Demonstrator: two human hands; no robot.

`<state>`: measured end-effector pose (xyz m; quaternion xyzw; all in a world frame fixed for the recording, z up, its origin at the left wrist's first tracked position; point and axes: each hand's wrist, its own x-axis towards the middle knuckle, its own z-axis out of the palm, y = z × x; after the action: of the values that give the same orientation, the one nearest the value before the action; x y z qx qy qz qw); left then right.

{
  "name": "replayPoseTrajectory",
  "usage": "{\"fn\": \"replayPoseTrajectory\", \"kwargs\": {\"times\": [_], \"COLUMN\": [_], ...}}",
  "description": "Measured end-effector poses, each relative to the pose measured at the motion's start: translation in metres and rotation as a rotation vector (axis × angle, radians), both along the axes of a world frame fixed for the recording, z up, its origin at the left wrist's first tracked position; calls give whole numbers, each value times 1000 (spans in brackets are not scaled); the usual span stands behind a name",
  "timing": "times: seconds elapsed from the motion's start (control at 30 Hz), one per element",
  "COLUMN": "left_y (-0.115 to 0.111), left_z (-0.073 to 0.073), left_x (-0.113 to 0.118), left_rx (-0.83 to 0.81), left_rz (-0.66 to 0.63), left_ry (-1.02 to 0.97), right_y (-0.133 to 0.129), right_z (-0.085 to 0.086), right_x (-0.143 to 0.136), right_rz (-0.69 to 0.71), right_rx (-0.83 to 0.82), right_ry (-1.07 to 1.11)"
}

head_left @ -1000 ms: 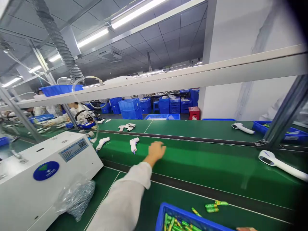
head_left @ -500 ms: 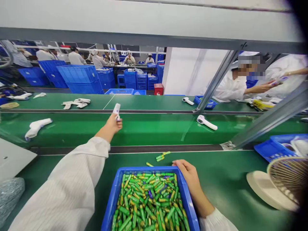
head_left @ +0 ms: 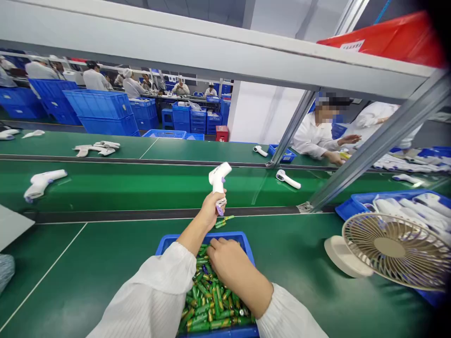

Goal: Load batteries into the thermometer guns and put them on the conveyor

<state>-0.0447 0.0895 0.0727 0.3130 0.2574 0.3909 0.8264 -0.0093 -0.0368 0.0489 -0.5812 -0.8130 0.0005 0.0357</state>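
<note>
Over the far edge of the blue bin [head_left: 248, 248], my left hand [head_left: 210, 211] pinches the white gun-shaped thing [head_left: 218, 178] by its handle, its head up. Just inside that edge, my right hand [head_left: 230, 264] curls down into the green batteries [head_left: 211, 305]; its fingertips are hidden, so I can't tell if they pinch one. I think I should hold the handle snugly and pick batteries gently.

Loose white sleeves [head_left: 155, 291], faintly ribbed, wrinkled near cuffs [head_left: 270, 303].
</note>
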Motion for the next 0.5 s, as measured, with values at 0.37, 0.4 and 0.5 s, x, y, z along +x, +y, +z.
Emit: {"fn": "replayPoseTrajectory", "kwargs": {"times": [0.37,0.4,0.5], "left_y": [-10,-17,-34], "left_z": [-11,-11,-9], "left_x": [19,22,29], "left_rx": [-110,-114,-129], "left_rz": [-61,-83,-135], "left_ry": [112,122,159], "right_y": [-13,-12,-8], "right_z": [4,2,-7], "right_x": [40,46,58], "right_rz": [-226,-281,-300], "right_rx": [927,955,942], "right_ry": [935,957,941]}}
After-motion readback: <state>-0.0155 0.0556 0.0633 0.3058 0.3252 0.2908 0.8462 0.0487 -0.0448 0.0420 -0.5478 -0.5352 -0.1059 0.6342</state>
